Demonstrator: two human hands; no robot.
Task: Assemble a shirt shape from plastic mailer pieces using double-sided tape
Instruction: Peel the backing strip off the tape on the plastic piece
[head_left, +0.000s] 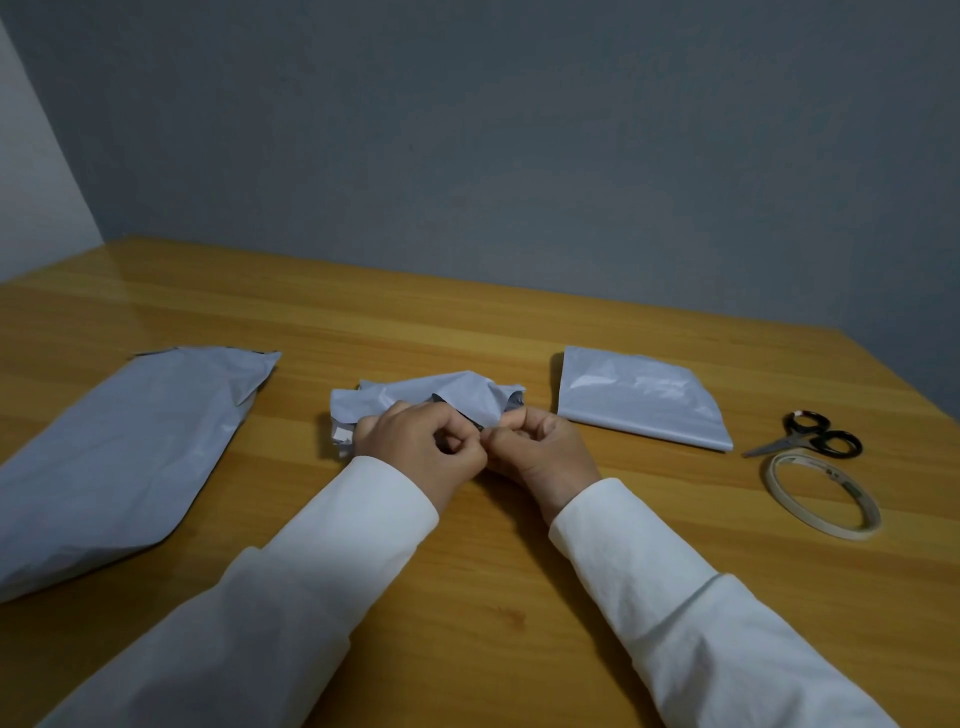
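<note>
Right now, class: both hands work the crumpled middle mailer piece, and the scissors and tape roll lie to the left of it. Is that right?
Not quite. The head view shows the scissors and tape roll lying right of the middle mailer piece. The left hand and right hand do grip it.

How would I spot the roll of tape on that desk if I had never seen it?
Start at the wooden table and go to its right side, past the folded grey mailer piece. Just nearer than the black-handled scissors lies the tape roll, the only flat, cream-coloured ring there.
</note>
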